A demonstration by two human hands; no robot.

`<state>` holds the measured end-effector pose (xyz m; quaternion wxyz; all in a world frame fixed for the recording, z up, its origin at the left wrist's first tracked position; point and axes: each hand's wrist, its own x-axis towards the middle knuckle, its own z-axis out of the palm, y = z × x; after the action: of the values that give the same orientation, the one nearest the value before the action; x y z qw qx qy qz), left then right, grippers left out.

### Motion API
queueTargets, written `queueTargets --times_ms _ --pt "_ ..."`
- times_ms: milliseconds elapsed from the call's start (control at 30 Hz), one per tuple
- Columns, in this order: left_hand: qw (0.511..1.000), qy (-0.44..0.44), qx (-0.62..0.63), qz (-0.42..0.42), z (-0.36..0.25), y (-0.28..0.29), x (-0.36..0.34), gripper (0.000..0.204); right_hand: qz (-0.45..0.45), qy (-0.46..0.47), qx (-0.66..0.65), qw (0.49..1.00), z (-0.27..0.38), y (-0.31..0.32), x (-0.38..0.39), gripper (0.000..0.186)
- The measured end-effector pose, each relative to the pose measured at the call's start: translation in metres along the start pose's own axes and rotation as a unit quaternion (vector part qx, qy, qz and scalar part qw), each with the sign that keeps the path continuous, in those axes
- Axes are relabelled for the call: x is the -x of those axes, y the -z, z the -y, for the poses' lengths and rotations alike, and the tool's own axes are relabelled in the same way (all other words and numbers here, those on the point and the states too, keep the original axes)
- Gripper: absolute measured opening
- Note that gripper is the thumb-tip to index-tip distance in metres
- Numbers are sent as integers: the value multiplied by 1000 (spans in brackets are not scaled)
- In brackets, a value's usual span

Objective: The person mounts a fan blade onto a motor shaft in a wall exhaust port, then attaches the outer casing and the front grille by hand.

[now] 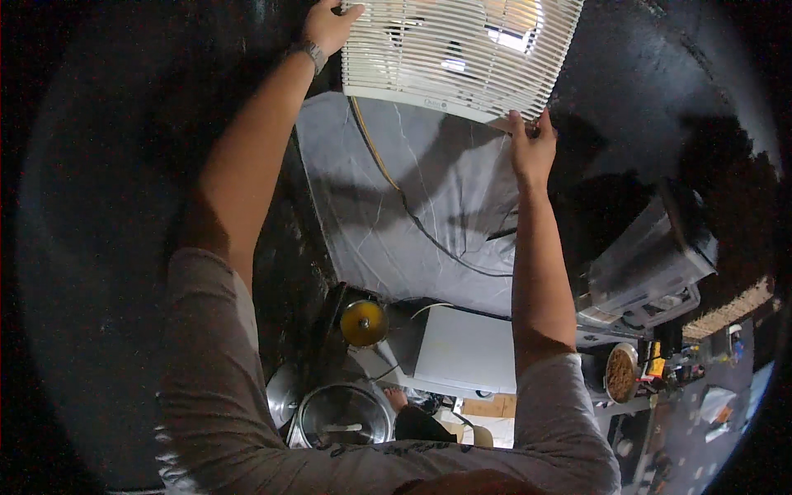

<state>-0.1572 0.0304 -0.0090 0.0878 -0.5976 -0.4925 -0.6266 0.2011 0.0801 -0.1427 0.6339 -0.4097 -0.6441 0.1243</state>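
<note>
Both of my arms are raised toward the top of the view, where a white slatted fan cover [429, 73] is held. My left hand [328, 30], with a watch on its wrist, grips the cover's left edge, the thumb lying over the front. At the lower right corner, my right hand [534, 150] pinches the rim between thumb and fingers. Light and bright shapes show through the slats. The cover's top edge is cut off by the frame. A yellow-and-dark cable [388, 175] hangs below it along a grey marble-patterned wall panel [371, 223].
Below are a large metal pot [388, 417], a round container with yellow contents [364, 322] and a white flat-topped appliance [466, 351]. Another person's hand [397, 400] is beside the pot. To the right stand a clear plastic bin [639, 260] and a bowl of brown bits [620, 374].
</note>
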Motion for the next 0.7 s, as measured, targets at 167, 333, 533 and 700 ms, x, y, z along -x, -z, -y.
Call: queueTargets --times_ms 167,333,533,700 --pt "1000 6 29 2 -8 18 -2 37 13 -14 58 998 26 9 7 69" --pt "993 59 88 46 -52 27 -15 33 19 69 -53 996 37 28 -16 48" --pt "989 60 115 69 -53 33 -27 34 53 -3 -53 997 56 38 -15 44" --pt "994 62 67 58 -61 52 -25 40 30 7 -70 997 53 29 -13 48"
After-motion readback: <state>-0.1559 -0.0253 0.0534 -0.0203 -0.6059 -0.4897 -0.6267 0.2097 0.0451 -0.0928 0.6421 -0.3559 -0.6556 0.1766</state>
